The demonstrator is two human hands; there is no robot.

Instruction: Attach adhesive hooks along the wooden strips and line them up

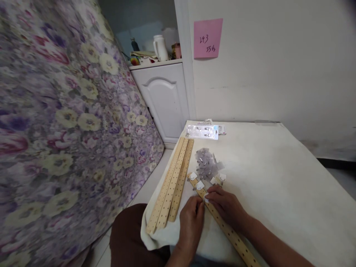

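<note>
A long wooden strip with rows of holes (235,237) lies slantwise on the table, its near end running out of view. Two white tags (200,185) with small metal parts sit along its far end. My right hand (226,204) is closed on a third white tag (206,197), with the fingertips pressed over the strip. Against the strip's left edge my left hand (191,217) is closed in a pinch beside that tag; what its fingertips grip is hidden. Just beyond the hands is a heap of small clear bags with metal pieces (205,163). More white tags (219,179) rest beside the heap.
Several more perforated wooden strips (172,181) lie along the table's left edge. Clear blister packs (202,132) are at the back of the cloth-covered table (267,167). A floral curtain (69,111) hangs at the left, and a white cabinet (167,100) stands behind.
</note>
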